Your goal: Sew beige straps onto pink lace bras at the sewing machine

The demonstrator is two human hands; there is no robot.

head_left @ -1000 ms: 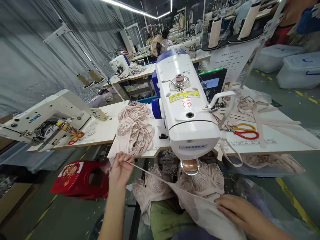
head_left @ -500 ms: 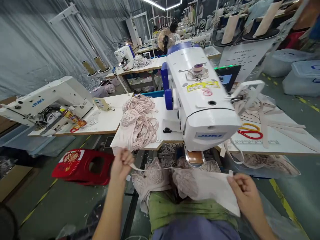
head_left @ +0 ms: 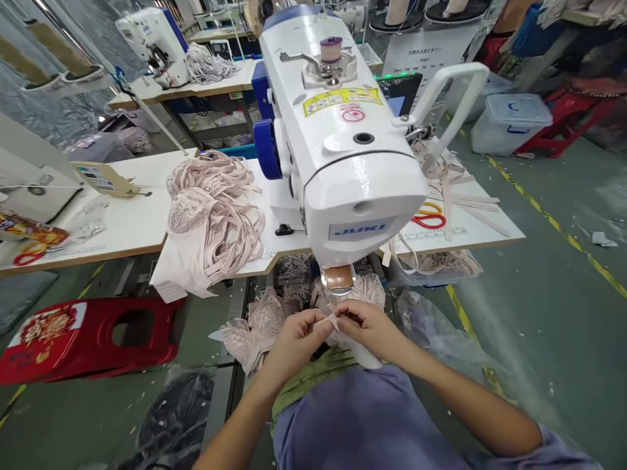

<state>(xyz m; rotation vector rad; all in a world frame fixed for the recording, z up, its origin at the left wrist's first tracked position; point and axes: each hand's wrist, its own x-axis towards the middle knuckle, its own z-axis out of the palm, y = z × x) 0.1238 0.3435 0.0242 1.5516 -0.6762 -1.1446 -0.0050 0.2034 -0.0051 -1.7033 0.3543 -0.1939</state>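
My left hand (head_left: 294, 343) and my right hand (head_left: 372, 329) meet in front of my lap, just below the head of a white JUKI sewing machine (head_left: 337, 130). Both pinch the same small end of a pale pink fabric piece (head_left: 333, 321). The rest of that piece hangs down behind my hands. More pink lace pieces (head_left: 259, 323) lie under the table edge beside my left hand. A pile of pink lace and straps (head_left: 210, 215) rests on the white table (head_left: 142, 222) to the left of the machine.
Red-handled scissors (head_left: 431, 220) and loose pink strips (head_left: 455, 189) lie right of the machine. A red plastic stool (head_left: 83, 336) lies on its side on the floor at left. A clear lidded bin (head_left: 509, 121) stands at right. Other sewing machines (head_left: 154, 39) fill the back.
My hands were apart, stretching the pink piece between them. They have come together at the middle, both pinching one end. The view has tilted down and closer to the machine.
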